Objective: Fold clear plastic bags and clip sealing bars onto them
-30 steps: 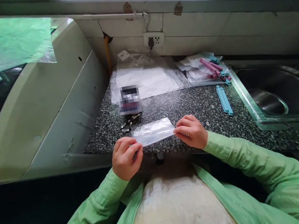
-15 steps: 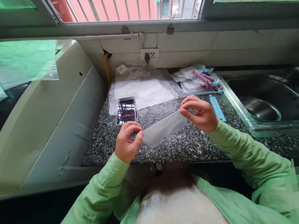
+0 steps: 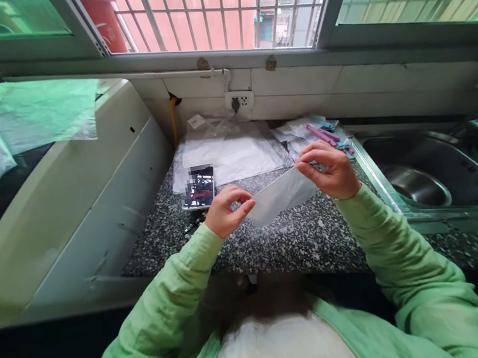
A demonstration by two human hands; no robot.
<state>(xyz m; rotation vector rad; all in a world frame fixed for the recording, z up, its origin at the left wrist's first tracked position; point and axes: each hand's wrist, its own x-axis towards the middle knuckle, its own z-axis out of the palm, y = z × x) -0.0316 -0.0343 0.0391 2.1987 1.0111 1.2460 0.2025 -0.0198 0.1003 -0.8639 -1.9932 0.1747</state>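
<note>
A small translucent plastic bag (image 3: 281, 196) is stretched between my two hands above the speckled counter (image 3: 274, 250). My left hand (image 3: 230, 210) pinches its left upper corner between thumb and fingertips. At the other end, my right hand (image 3: 328, 169) pinches the right upper corner, held slightly higher, so the bag slopes. Just behind my left hand lies a phone (image 3: 199, 189) with a dark, reflective screen. Pink and blue plastic strips (image 3: 328, 133), perhaps bag clips, lie on clear bags beyond my right hand, which partly hides them.
Flat white plastic bags (image 3: 234, 149) are spread at the counter's back, below a wall socket (image 3: 240, 101) with a plug in it. A steel sink (image 3: 445, 167) is on the right. To the left stands a pale appliance (image 3: 96, 185) with plastic sheeting (image 3: 41, 109) on top.
Both hands have shifted to the right with the bag still pinched between them. The right hand now covers the blue strips that lay beside it. The view has tilted up slightly.
</note>
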